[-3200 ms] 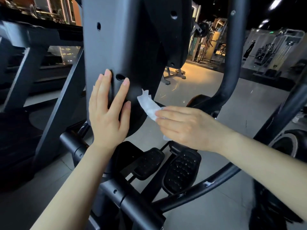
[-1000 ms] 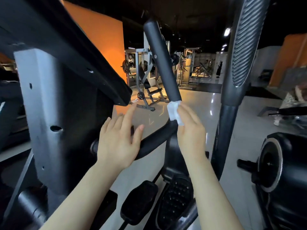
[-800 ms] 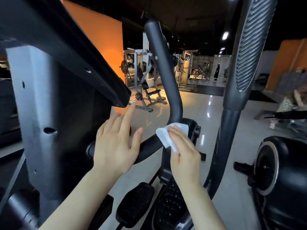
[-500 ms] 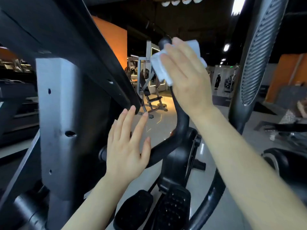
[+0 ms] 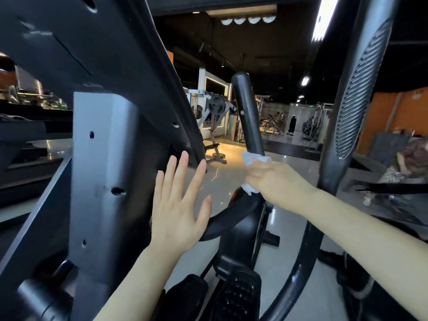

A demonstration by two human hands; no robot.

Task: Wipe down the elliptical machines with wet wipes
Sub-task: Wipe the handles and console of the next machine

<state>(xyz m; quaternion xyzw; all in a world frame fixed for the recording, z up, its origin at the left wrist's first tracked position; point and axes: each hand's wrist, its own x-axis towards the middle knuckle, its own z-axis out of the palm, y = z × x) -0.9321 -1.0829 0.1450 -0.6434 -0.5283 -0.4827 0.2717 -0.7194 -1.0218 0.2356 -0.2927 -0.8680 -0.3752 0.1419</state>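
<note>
The elliptical's black handlebar (image 5: pixel 246 112) rises in the middle of the view, curving down to the left near its base. My right hand (image 5: pixel 275 181) grips a white wet wipe (image 5: pixel 249 158) wrapped around the lower part of this bar. My left hand (image 5: pixel 178 205) is held up with fingers straight and spread, beside the machine's grey central column (image 5: pixel 102 181); whether it touches the column is unclear. The column's dark console housing (image 5: pixel 92 42) slants overhead.
A second, ribbed handlebar (image 5: pixel 356 100) stands close at the right. Black foot pedals (image 5: pixel 238 295) lie below. Another machine's round housing sits at the far right edge. A shiny gym floor (image 5: pixel 222 181), a weight bench and more equipment stretch beyond.
My right hand slid the wipe down the handlebar from its top to its lower part. My left hand stayed raised and open beside the column.
</note>
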